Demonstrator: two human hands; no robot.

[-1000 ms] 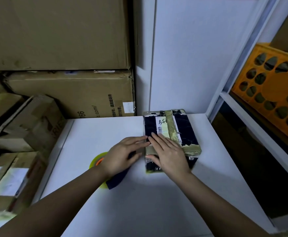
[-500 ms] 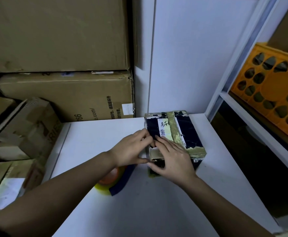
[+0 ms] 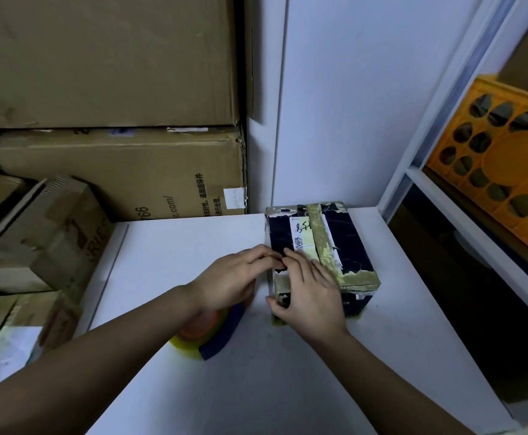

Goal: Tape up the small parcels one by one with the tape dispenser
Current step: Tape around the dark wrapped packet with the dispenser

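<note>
Left hand (image 3: 236, 279): fingers flat against the parcel (image 3: 347, 246) top edge.
Right hand (image 3: 311, 291): spread, pressing the parcel's near corner.
Tape dispenser (image 3: 207, 332): on the bench (image 3: 287, 378), under the left wrist.

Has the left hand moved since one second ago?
Yes. The left hand moved up off the tape dispenser to the parcel's near-left top edge.

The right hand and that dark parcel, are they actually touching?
Touching. The head view shows the right hand lying flat on the parcel, fingers across its top and thumb against its near side.
</note>
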